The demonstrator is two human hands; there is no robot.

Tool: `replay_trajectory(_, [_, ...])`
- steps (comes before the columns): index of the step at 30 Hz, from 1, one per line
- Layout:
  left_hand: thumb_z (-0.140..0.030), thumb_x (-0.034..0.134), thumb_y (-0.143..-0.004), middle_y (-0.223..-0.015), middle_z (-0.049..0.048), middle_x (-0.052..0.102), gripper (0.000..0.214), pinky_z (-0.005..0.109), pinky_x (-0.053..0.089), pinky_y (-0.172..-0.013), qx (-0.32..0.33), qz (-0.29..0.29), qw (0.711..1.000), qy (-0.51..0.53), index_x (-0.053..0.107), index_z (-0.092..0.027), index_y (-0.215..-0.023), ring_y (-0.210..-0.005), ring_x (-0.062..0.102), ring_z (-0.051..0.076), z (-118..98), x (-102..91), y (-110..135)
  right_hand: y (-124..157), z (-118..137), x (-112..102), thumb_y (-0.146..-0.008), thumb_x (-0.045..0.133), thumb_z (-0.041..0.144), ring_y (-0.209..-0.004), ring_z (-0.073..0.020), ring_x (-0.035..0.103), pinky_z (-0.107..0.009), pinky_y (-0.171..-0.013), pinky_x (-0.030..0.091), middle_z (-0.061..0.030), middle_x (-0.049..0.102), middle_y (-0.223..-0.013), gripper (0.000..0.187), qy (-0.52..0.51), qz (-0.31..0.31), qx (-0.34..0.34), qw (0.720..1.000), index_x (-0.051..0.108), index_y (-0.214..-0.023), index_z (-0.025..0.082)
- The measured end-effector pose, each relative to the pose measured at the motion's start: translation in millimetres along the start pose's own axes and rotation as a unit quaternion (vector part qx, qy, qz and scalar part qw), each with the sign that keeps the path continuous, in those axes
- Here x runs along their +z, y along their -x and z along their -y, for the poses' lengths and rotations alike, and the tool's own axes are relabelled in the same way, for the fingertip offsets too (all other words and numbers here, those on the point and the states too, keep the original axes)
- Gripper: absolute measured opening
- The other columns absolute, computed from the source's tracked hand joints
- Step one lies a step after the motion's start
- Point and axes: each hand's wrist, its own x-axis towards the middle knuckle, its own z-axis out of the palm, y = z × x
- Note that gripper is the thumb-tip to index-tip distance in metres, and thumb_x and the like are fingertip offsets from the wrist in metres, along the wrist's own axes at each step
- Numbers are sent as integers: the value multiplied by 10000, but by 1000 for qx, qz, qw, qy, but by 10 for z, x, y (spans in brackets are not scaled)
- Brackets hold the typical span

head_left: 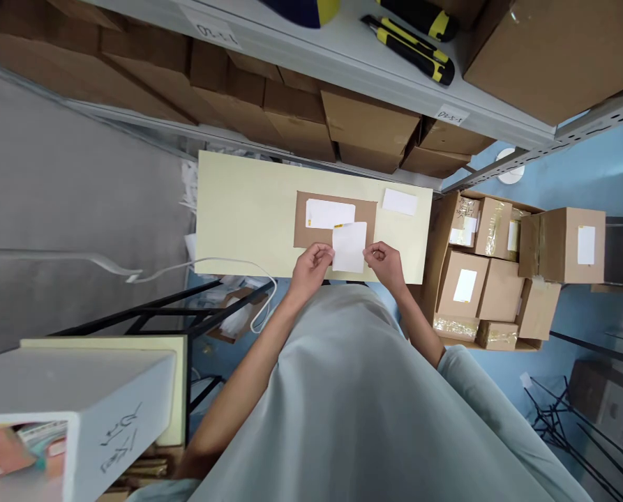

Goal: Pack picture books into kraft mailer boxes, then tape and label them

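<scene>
Between my two hands is a white paper label (349, 251) with a small yellow mark at its top left corner. My left hand (312, 268) pinches its left edge, and my right hand (385, 263) pinches the right edge. The label overlaps a flat piece of brown cardboard (337, 196) on the pale yellow table (248, 209). On the cardboard lies another white sheet (324, 213), partly covered by the held label. A white slip of paper (400, 202) lies on the table to the right. Both hands are near the table's front edge.
A large carton (431, 279) holding several taped boxes stands right of the table. Behind it, a shelf (311, 52) carries utility knives (413, 49), with cardboard boxes (371, 122) below. A white cable (222, 260) crosses the table's left front. A white bin (123, 397) stands at lower left.
</scene>
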Motion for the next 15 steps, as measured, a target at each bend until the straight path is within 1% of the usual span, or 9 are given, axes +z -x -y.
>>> replay_trajectory(3, [-585,707,-857,-833,13,692,353,330,591,-838,4,-43,999,-23,630,-246,-917,-829,677,195,30,-22,-13,-75,100,24,-832,730,480,-622,-154,575,-303,-641,522,39,628,-672,230,16,29,-40,999,688,-785,259])
replay_trajectory(7, [-583,698,-854,-954,37,745,357,339,599,-908,11,-72,997,-36,651,-239,-939,-922,712,205,92,-165,-77,-151,199,141,-845,707,399,-672,-164,611,-312,-688,541,22,679,-754,151,53,62,-73,994,687,-789,260])
replay_trajectory(9, [-596,728,-830,-940,39,753,377,344,604,-908,2,-70,997,-34,676,-234,-923,-908,721,207,136,-250,-113,-197,224,202,-857,697,352,-680,-164,612,-317,-712,544,18,688,-783,119,81,60,-81,992,674,-786,259])
replay_trajectory(12, [-624,813,-772,-836,35,749,432,355,614,-872,-28,-49,998,-26,708,-222,-887,-824,733,210,199,-331,-150,-313,283,245,-868,682,280,-707,-166,617,-324,-749,538,5,692,-846,95,143,53,-109,982,648,-783,253])
replay_trajectory(15, [-649,890,-708,-827,49,770,500,376,632,-863,-63,-29,997,20,729,-209,-882,-803,750,218,215,-330,-161,-504,408,231,-883,658,224,-753,-179,625,-327,-770,523,-17,692,-920,73,210,86,-158,961,641,-816,248])
